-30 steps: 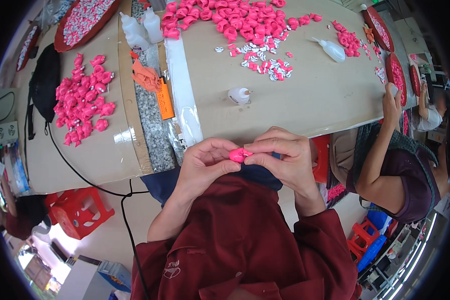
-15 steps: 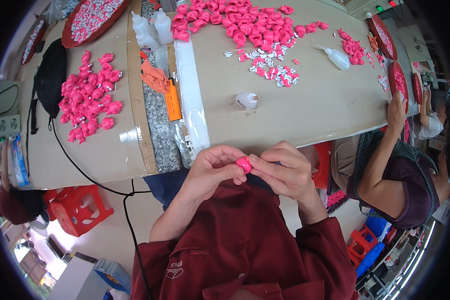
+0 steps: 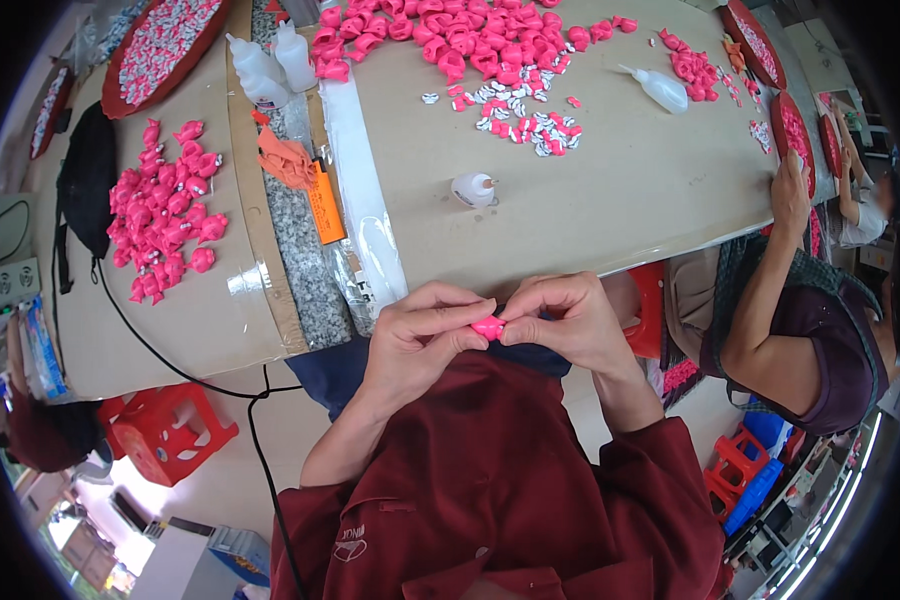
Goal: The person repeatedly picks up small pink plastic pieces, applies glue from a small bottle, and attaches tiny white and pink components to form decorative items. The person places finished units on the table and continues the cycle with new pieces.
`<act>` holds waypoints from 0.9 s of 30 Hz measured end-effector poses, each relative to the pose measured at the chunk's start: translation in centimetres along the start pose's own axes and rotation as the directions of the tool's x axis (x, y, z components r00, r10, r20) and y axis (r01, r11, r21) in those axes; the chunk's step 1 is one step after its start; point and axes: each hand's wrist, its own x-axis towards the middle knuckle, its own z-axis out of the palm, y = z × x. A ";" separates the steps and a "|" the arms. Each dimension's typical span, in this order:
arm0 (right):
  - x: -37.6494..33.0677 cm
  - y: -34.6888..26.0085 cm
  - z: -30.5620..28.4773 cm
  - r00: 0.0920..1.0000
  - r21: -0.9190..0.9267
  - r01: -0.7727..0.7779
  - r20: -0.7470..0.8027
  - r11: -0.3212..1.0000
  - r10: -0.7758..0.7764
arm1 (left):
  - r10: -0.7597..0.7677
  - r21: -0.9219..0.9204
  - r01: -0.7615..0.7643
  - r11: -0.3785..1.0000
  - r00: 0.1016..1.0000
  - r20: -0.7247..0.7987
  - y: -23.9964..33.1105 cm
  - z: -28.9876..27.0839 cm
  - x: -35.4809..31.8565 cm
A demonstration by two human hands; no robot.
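A small bright-pink soft plastic piece [image 3: 488, 326] is pinched between the fingertips of both hands, held over the lap just off the near edge of the long tan worktable [image 3: 610, 200]. The left hand [image 3: 420, 335] curls its fingers round the piece's left end; the right hand [image 3: 562, 320] grips the right end with thumb and forefinger, so the two hands meet at the piece.

On the table straight beyond the hands stands a small white rounded glue pot [image 3: 473, 189]. Farther in lies a scatter of small white-and-grey bits [image 3: 515, 108], and toward the far edge a broad heap of pink pieces [image 3: 440, 35]. A clear squeeze bottle [image 3: 660, 88] lies on its side to the right of that heap.

Left of a clear plastic strip [image 3: 362, 200] and a grey stone slab [image 3: 300, 240], a second pile of pink pieces [image 3: 170, 210] sits near the left end. Two white squeeze bottles [image 3: 270, 60] stand near the far edge.

Another person's hand [image 3: 790, 190] rests on the right end of the table.
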 end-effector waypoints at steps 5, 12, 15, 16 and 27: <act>-0.4 0.3 0.6 0.997 -0.035 0.025 -0.076 0.999 -0.028 | 0.037 0.053 -0.032 0.998 0.994 -0.099 0.2 0.8 -0.3; -0.7 0.2 1.0 0.991 -0.040 0.093 -0.095 0.995 -0.096 | 0.096 0.135 -0.083 0.987 0.991 -0.094 0.3 0.9 -0.8; -0.6 0.6 1.1 0.987 -0.037 0.116 -0.104 0.992 -0.120 | 0.122 0.160 -0.104 0.982 0.986 -0.112 0.3 1.0 -0.8; -0.5 0.6 1.2 0.989 -0.007 0.102 -0.109 0.995 -0.102 | 0.115 0.164 -0.094 0.982 0.986 -0.122 0.4 1.1 -0.8; -1.4 -0.4 2.5 0.914 -0.331 0.304 -0.164 0.893 -0.372 | 0.309 0.132 -0.299 0.945 0.949 -0.057 -0.8 0.3 -0.9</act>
